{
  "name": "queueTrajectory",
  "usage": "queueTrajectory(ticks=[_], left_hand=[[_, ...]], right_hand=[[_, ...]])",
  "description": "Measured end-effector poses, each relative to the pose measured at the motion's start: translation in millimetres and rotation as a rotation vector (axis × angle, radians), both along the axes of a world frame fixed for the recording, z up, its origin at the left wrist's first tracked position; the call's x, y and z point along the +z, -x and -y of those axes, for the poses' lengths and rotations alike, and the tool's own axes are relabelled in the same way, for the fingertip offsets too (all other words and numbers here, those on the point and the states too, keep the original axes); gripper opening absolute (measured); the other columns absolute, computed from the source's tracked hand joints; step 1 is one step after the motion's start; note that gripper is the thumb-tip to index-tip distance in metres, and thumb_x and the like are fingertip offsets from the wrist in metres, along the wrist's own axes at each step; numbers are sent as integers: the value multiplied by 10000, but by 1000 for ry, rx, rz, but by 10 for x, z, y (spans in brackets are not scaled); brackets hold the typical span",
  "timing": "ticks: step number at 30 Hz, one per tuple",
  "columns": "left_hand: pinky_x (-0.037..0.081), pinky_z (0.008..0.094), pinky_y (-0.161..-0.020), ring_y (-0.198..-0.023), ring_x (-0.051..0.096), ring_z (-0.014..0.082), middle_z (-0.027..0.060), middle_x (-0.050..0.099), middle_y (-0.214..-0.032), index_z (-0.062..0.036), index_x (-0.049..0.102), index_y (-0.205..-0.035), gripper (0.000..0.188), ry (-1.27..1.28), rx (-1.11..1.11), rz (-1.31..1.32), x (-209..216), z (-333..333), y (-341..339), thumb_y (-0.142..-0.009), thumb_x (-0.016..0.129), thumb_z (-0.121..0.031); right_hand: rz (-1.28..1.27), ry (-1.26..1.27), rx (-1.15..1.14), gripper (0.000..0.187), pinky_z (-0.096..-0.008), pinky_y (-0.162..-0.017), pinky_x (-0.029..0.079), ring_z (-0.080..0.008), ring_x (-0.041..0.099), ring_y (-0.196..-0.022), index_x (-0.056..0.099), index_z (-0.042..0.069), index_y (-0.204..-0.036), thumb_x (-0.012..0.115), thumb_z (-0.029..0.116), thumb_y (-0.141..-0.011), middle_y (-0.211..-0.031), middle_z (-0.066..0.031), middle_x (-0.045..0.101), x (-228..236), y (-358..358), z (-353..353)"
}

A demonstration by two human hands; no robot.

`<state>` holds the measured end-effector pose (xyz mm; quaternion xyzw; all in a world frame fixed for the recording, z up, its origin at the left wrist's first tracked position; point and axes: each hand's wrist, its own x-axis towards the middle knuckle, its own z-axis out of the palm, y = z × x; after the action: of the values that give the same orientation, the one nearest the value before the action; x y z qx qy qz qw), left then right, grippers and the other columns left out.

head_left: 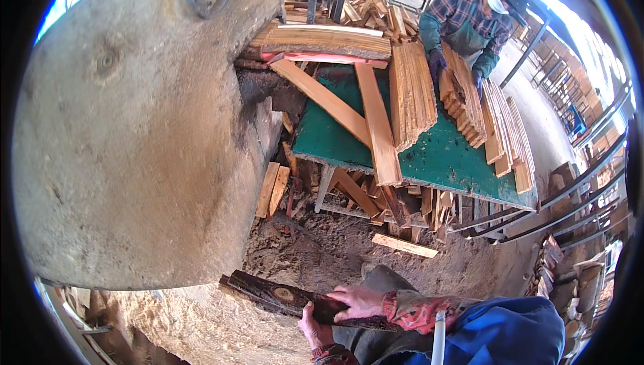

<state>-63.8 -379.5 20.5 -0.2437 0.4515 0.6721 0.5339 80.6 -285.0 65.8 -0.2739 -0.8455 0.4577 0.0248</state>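
Note:
A dark, bark-covered wood slab (268, 292) with a pale round knot lies across the front of my body. My left hand (314, 328) grips its near edge, thumb up along the side. My right hand (357, 302) lies over the top of the slab, farther toward its right end, fingers bent over the bark. The slab's left end reaches the lower edge of a big dust-covered machine housing (134, 144). Both my sleeves are red-patterned at the cuffs.
A green table (443, 164) bears several stacks of boards (410, 93) and two loose boards. Behind it, a co-worker (469, 23) in gloves handles a board stack (461, 97). Offcuts lie under the table; sawdust (194, 318) covers the lower left. Curved metal bars (570, 211) stand at right.

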Motion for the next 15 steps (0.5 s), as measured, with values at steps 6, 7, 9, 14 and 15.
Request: queueTrajectory(ticks=[6,7,9,14,15], left_hand=[[557,407,-747,-816,637,245,113,641,-986,50,603,-1055,343,45,-30,-181,346,-369,-26,-763,689,-107],[553,410,-761,-831,638,248,107,647,-981,28,608,-1060,333,49,-23,-185,369,-440,-19,-768,690,-110],[544,416,-789,-860,640,254,97,659,-973,-16,618,-1071,317,54,-10,-188,428,-638,-20,-779,691,-115],[541,435,-832,-895,643,273,108,651,-1005,-11,598,-1111,346,-11,2,-247,729,-1249,-174,-785,677,-94],[541,440,-841,-902,643,277,109,650,-1012,-11,593,-1120,353,-33,0,-255,763,-1372,-217,-786,673,-90]], right_hand=[[-198,-475,-379,472,-403,-930,502,-280,514,-1136,589,31,-1147,744,289,-784,-1171,-137,523,674,-350,-1063],[-136,-560,-348,476,-402,-927,492,-297,503,-1135,596,16,-1113,755,277,-749,-1150,-148,516,962,-352,-1355],[-86,-619,-320,483,-427,-955,449,-336,472,-1157,612,-2,-1059,780,261,-690,-1126,-159,512,1317,-369,-1899],[5,-854,-169,419,-438,-1006,384,-339,444,-1190,665,7,-941,764,323,-686,-1117,-142,530,1316,-456,-3012],[42,-880,-155,403,-437,-1013,373,-337,441,-1192,676,11,-908,756,340,-691,-1109,-138,537,1296,-486,-3211]])
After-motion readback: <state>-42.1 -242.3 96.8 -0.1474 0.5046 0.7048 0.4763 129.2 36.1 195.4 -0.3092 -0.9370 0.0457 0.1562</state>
